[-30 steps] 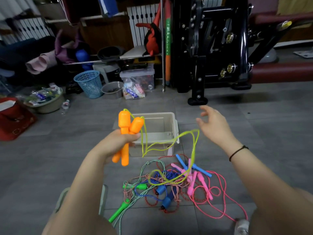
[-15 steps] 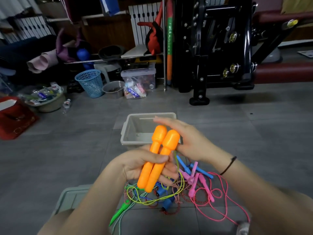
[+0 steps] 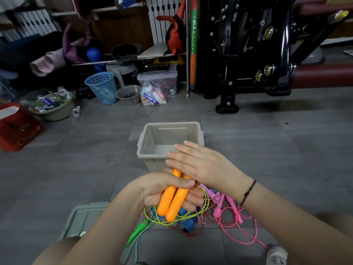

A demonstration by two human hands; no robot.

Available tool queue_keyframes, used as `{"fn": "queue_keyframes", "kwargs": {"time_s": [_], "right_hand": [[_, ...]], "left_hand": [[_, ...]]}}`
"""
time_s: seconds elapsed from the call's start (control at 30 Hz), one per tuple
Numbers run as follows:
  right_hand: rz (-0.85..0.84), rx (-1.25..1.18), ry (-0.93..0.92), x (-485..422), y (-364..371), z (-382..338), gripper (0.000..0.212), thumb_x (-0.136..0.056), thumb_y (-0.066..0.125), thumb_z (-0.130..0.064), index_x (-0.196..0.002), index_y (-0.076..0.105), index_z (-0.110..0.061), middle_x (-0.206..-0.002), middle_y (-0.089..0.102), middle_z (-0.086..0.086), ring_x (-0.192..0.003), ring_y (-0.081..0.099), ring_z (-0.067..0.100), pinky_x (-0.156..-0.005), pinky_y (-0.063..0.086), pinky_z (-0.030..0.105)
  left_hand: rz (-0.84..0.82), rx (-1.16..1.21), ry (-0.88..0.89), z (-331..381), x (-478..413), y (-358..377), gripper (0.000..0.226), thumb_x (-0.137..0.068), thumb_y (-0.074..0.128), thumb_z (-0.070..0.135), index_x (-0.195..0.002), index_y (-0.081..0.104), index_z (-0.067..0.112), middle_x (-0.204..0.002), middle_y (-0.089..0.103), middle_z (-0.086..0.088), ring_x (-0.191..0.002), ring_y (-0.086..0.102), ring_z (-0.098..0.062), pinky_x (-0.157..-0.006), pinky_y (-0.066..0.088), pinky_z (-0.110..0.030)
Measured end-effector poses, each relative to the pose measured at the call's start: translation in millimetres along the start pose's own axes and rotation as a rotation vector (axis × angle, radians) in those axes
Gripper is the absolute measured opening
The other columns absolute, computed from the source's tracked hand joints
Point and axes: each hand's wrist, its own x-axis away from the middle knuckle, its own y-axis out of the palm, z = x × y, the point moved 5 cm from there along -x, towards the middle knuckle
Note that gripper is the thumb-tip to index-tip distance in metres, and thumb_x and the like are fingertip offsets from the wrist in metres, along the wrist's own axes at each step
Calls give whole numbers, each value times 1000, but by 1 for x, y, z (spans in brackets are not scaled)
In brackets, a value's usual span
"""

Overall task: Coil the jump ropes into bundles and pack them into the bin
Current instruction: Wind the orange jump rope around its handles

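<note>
The left hand (image 3: 168, 190) is closed around two orange handles (image 3: 172, 202), held side by side and tilted, with the thumb across their upper part and the fingers wrapped beneath. The lower ends of the handles project below the left hand, and their upper ends pass under the right hand (image 3: 202, 165). The right hand lies flat over the upper ends with fingers extended and together, palm down; whether it presses the handles or only covers them cannot be told. A black band (image 3: 247, 192) circles the right wrist. The yellow-green cord (image 3: 193, 215) hangs from the handles in loose loops below the left hand, over the rope pile on the floor. That pile lies directly beneath both hands: a green handle (image 3: 136, 232) below the left forearm, blue handles (image 3: 189, 224) under the orange handles, a red-and-white twisted cord (image 3: 202, 220) beside them, and pink handles (image 3: 219, 205) with a pink cord (image 3: 246, 236) below the right wrist. The bin (image 3: 152, 138) stands open on the floor just beyond the right hand's fingertips; no rope shows in the visible part of it. A grey lid (image 3: 84, 217) lies on the floor beside the left forearm.
</note>
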Motion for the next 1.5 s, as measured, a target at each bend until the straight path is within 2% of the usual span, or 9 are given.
{"fn": "queue_keyframes", "kwargs": {"time_s": [0.4,0.5,0.6,0.7,0.8,0.9,1.13,1.37,1.5], "right_hand": [[41,-59,154,18,-15,32,34,-95,48,-9,-127,58,-9,-135,55,9,-127,50,26,-107,40,39],[62,-415,480,23,-15,49,72,-82,67,-9,-143,31,-21,-149,34,-1,-137,35,15,-112,32,30],[18,-855,878,33,-3,59,99,-73,75,-5,-142,16,-43,-138,47,-11,-117,54,6,-97,44,22],[37,-1282,1064,38,9,53,70,-72,73,-3,-129,42,-28,-100,62,6,-85,58,11,-80,49,28],[-18,-1485,1130,38,11,49,27,-86,63,-3,-111,57,-14,-98,65,-2,-92,62,8,-83,49,22],[-72,-1615,1142,40,12,41,16,-97,45,-7,-103,59,-9,-89,67,4,-83,66,9,-83,50,23],[-490,-1458,978,32,15,10,15,-101,38,-13,-94,51,-14,-77,67,6,-67,65,19,-70,51,28],[-923,-992,762,42,10,12,18,-87,66,-21,-71,59,-16,-56,63,-4,-52,61,11,-57,49,20],[-908,-668,692,31,13,34,31,-78,69,-47,-67,68,-19,-51,58,-9,-59,59,10,-64,49,26]], "left_hand": [[-56,-18,0,-7,2,8,30,-74,73,33,-94,70,10,-77,66,-7,-68,69,-17,-48,56,-25],[-100,-32,17,-2,5,9,44,-66,80,36,-96,67,8,-75,65,-6,-64,67,-14,-51,57,-25],[-125,-25,44,2,6,6,50,-62,85,38,-97,66,7,-76,66,-7,-63,68,-15,-50,57,-25],[-114,10,82,10,8,1,44,-60,87,36,-92,72,10,-78,68,-9,-64,69,-16,-49,57,-26],[-76,14,113,15,11,-6,46,-57,89,35,-92,73,10,-81,69,-10,-65,70,-17,-50,57,-27],[-9,22,146,19,13,-10,49,-52,91,33,-90,73,8,-81,70,-12,-66,71,-19,-50,58,-28],[271,-234,70,27,10,-33,26,-82,60,23,-100,63,5,-79,72,-8,-73,72,-20,-59,58,-28],[254,-771,-236,-5,-35,-30,13,-95,56,17,-94,55,4,-73,66,-7,-57,66,-14,-57,57,-28],[145,-1057,-533,-24,-38,-25,28,-95,56,18,-108,53,-7,-99,70,-21,-63,63,-23,-52,55,-26]]}}
